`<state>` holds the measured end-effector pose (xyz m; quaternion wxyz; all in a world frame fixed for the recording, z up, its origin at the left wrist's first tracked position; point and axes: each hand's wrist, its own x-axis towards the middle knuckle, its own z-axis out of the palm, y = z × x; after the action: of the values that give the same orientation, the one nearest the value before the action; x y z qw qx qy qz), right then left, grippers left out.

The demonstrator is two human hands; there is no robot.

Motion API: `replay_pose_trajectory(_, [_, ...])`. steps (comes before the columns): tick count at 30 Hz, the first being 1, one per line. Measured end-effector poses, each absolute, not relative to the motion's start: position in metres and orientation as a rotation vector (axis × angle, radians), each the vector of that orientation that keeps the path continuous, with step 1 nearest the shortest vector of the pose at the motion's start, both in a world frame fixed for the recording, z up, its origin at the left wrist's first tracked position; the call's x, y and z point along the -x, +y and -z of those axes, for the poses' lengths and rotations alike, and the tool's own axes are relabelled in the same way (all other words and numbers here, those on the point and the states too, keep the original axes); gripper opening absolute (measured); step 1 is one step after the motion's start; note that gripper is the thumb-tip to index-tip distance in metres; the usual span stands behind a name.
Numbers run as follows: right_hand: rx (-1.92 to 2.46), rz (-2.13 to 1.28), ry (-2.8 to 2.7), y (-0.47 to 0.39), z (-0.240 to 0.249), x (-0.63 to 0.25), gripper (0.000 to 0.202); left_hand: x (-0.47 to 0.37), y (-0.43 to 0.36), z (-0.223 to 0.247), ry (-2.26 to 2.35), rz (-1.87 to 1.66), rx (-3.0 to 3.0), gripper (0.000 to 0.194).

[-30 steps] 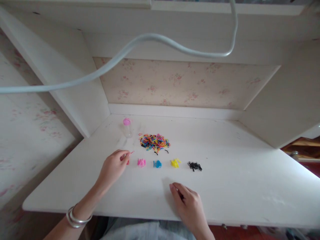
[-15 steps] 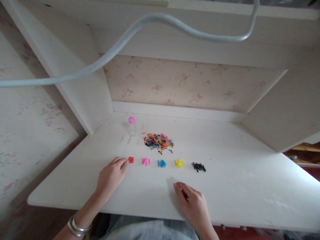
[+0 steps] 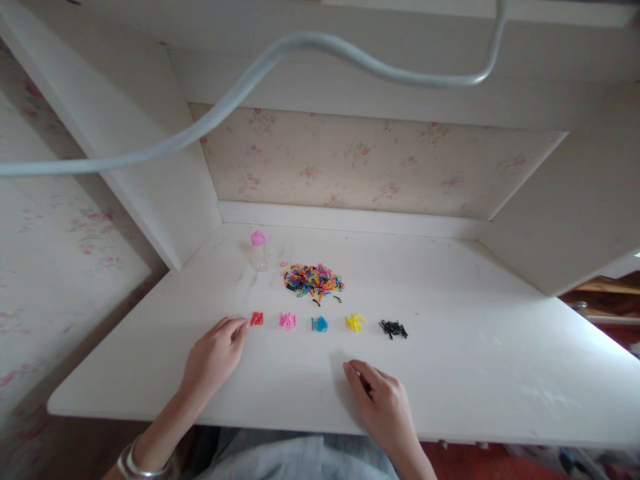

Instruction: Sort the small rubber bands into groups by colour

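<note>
Small rubber bands lie on the white desk in a row of colour piles: red bands [image 3: 257, 319], pink bands [image 3: 288, 321], blue bands [image 3: 320, 324], yellow bands [image 3: 355, 323] and black bands [image 3: 393, 329]. Behind the row is a larger heap of mixed-colour bands [image 3: 313, 280]. My left hand [image 3: 216, 350], fingers curled and pressed together, rests just left of the red pile; nothing shows at its fingertips. Below the blue and yellow piles, my right hand [image 3: 383, 400] lies on the desk, thumb against the curled index finger, with no object visible in it.
A clear jar with a pink lid [image 3: 259, 252] stands upright left of the mixed heap. The white desk [image 3: 475, 373] is bounded by side panels and a back wall. A pale cable [image 3: 300, 41] crosses the top of the view.
My left hand has drawn slightly left, off the edge of the red pile. My right hand stays in place. The whole view has shifted a little.
</note>
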<state>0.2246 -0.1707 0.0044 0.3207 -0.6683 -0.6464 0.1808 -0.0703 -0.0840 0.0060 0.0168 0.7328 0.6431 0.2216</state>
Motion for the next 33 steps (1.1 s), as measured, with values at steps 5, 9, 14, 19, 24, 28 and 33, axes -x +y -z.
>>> replay_pose_trajectory(5, [1.773, -0.577, -1.681, -0.163, -0.017, -0.227, 0.043, 0.07, -0.097, 0.002, 1.882, -0.811, -2.131, 0.031])
replay_pose_trajectory(9, [1.859, -0.456, -1.778, -0.134, -0.043, -0.24, 0.042, 0.064, -0.103, -0.001, 1.867, -0.843, -1.974, 0.033])
replay_pose_trajectory(14, [2.176, -0.265, -1.969, -0.065, -0.06, -0.255, 0.035, 0.062, -0.104, -0.012, 1.866, -0.874, -1.82, 0.039])
replay_pose_trajectory(19, [2.369, -0.204, -2.09, -0.009, -0.045, -0.254, 0.036, 0.064, -0.104, -0.01, 1.842, -0.904, -1.844, 0.037])
replay_pose_trajectory(24, [2.354, -0.191, -2.11, 0.008, -0.031, -0.251, 0.035, 0.066, -0.104, -0.005, 1.811, -0.912, -1.867, 0.036])
replay_pose_trajectory(28, [2.373, -0.153, -2.091, 0.009, -0.03, -0.252, 0.036, 0.067, -0.103, -0.005, 1.801, -0.917, -1.861, 0.036])
replay_pose_trajectory(33, [2.435, -0.084, -2.026, 0.003, -0.039, -0.262, 0.042, 0.066, -0.102, -0.006, 1.791, -0.933, -1.884, 0.034])
